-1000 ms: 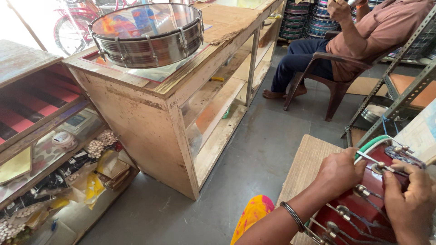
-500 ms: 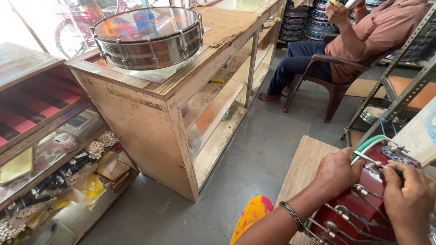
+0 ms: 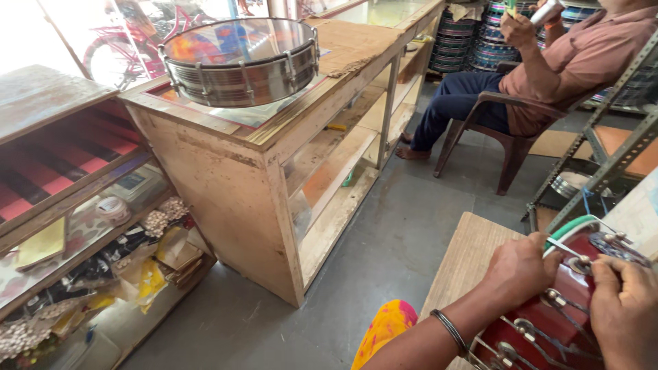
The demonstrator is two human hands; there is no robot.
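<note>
The left hand (image 3: 521, 270) is seen closed over the rim of a red drum (image 3: 555, 322), fingers curled and pressed against the shell near a metal tuning lug (image 3: 582, 262). The right hand (image 3: 627, 312) is pinched around a thin metal tool (image 3: 563, 247) set at that lug. The drum is held low at the right edge of the view, over a wooden board (image 3: 466, 264). Several hooks and rods are already fitted along the shell; work at the upper lug is judged unfinished, and how many remain cannot be told. Further out, a steel drum (image 3: 240, 62) stands on a wooden counter (image 3: 226, 178). A seated person (image 3: 548, 68) is occupied apart.
</note>
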